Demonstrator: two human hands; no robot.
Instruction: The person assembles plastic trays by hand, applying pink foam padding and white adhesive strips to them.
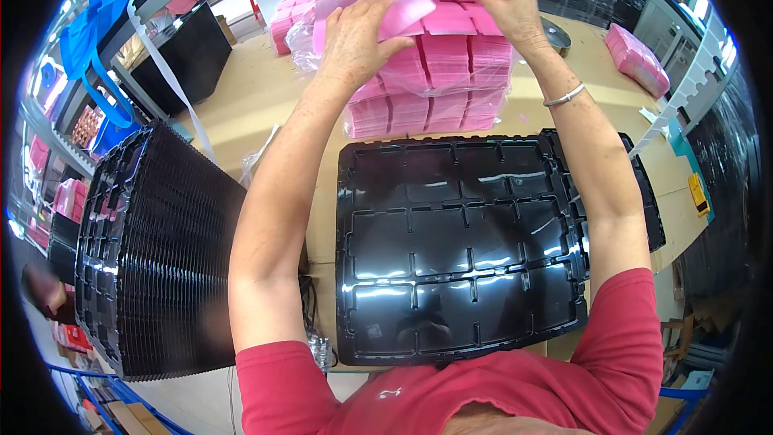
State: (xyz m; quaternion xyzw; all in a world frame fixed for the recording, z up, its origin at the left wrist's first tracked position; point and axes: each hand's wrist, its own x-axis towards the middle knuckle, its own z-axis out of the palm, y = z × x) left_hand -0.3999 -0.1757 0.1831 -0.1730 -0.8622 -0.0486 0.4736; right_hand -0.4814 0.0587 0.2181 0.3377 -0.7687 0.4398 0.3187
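— How far along are you?

— Barely begun, I'd judge: every pocket of the black tray [459, 250] at six o'clock is bare, and the pink stack [435, 72] at twelve looks full.

— Your hands?

— My left hand [358, 36] lies spread on a loose pink sheet [407, 10]; my right hand [499, 0] pinches the bag's clear film at one o'clock.
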